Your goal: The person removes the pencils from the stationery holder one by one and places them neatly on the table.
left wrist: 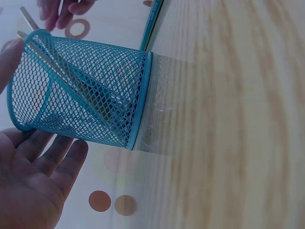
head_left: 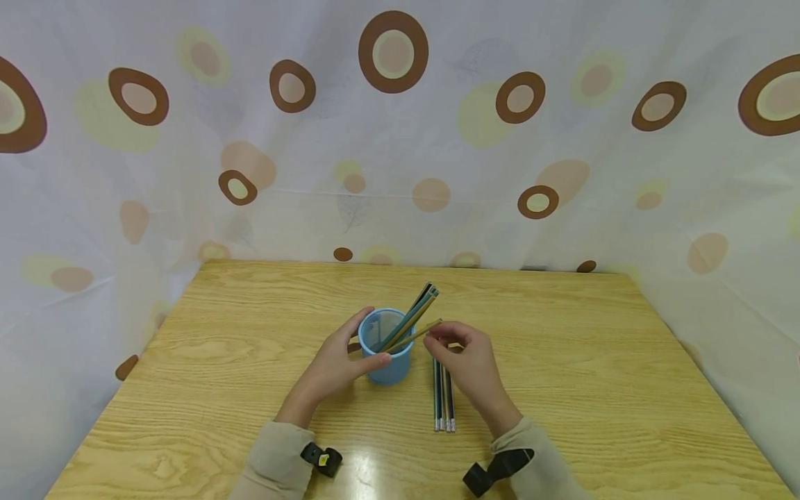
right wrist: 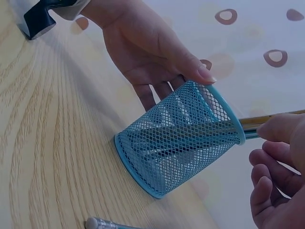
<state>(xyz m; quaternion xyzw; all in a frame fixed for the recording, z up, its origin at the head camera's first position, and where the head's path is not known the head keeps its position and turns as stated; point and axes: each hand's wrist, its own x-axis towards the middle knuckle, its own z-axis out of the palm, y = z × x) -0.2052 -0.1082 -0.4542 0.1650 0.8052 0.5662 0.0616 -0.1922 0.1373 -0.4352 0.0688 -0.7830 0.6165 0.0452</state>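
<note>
My left hand (head_left: 337,357) grips a light-blue mesh pen cup (head_left: 389,371) by its side and rim, thumb at the near edge. Upright on the table, the cup holds several pencils (head_left: 412,316) that lean right. One gold pencil (head_left: 415,335) lies lower across the right rim. Just beside and below its outer end are the fingertips of my right hand (head_left: 469,357), loosely bent. In the left wrist view a narrow gap shows between this pencil and the right hand (left wrist: 66,12). Beneath the right hand, several dark pencils (head_left: 444,399) lie side by side, silvery ends toward me.
Everything stands on a wood-grain table (head_left: 250,312). Behind it hangs a pale curtain (head_left: 325,153) with brown and beige ovals. Both forearms wear beige sleeves and black wrist straps (head_left: 321,458).
</note>
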